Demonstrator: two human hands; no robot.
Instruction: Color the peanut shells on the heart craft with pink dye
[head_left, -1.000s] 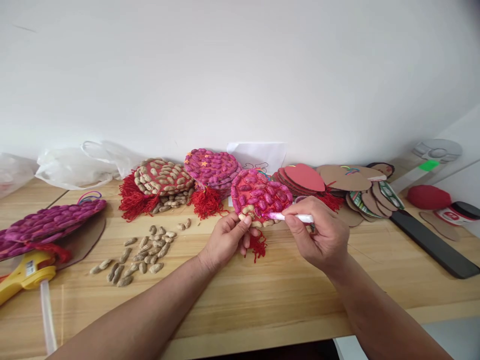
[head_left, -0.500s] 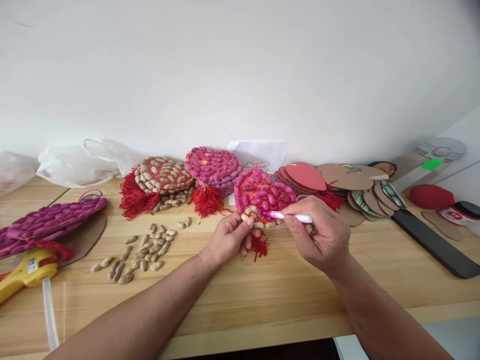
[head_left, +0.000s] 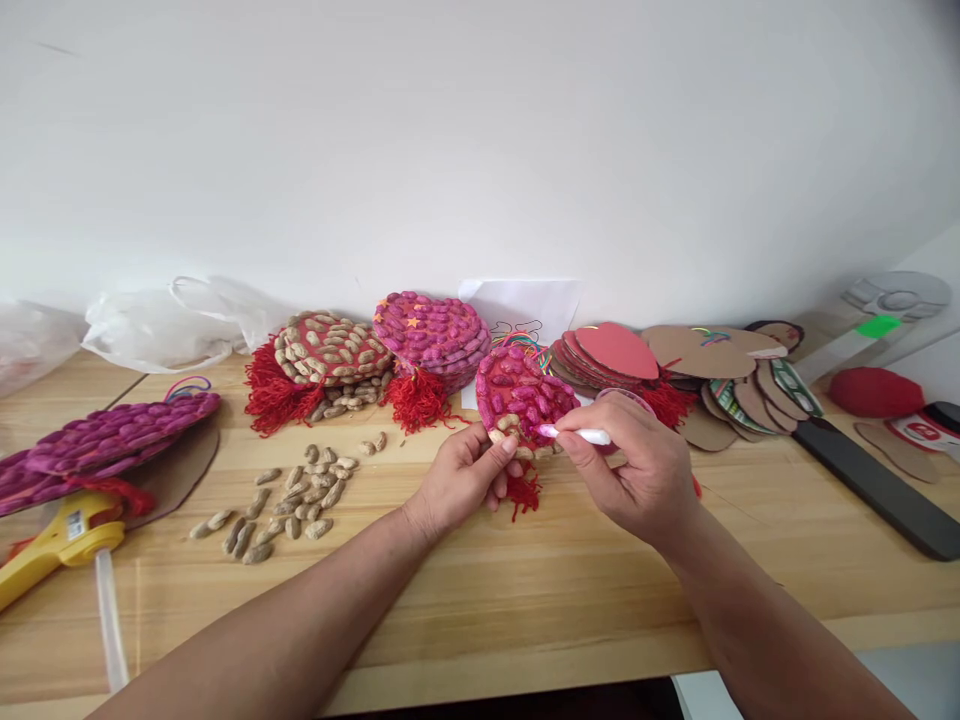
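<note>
My left hand [head_left: 469, 470] pinches the lower left edge of a red craft piece [head_left: 521, 388] covered with peanuts. Most of its peanuts are magenta; a few along the bottom are bare tan. A red yarn tassel [head_left: 523, 492] hangs below it. My right hand [head_left: 634, 465] is closed round a white paintbrush [head_left: 592, 436], whose magenta tip meets the peanuts at the lower right of the piece. Partly hidden behind the right hand is a small paint tub [head_left: 626, 398]. Loose peanuts [head_left: 300, 490] lie on the table left of my hands.
Finished-looking magenta peanut pieces [head_left: 431, 335] and tan ones [head_left: 330, 348] are stacked along the wall. Red cutouts [head_left: 615, 352] and cardboard shapes [head_left: 697, 352] lie to the right, near a black bar [head_left: 874, 490]. A yellow glue gun [head_left: 71, 535] sits at the left.
The brush tip has shifted slightly along the lower part of the piece, and the right hand has tilted a little. The whole view has slid slightly to the right.
</note>
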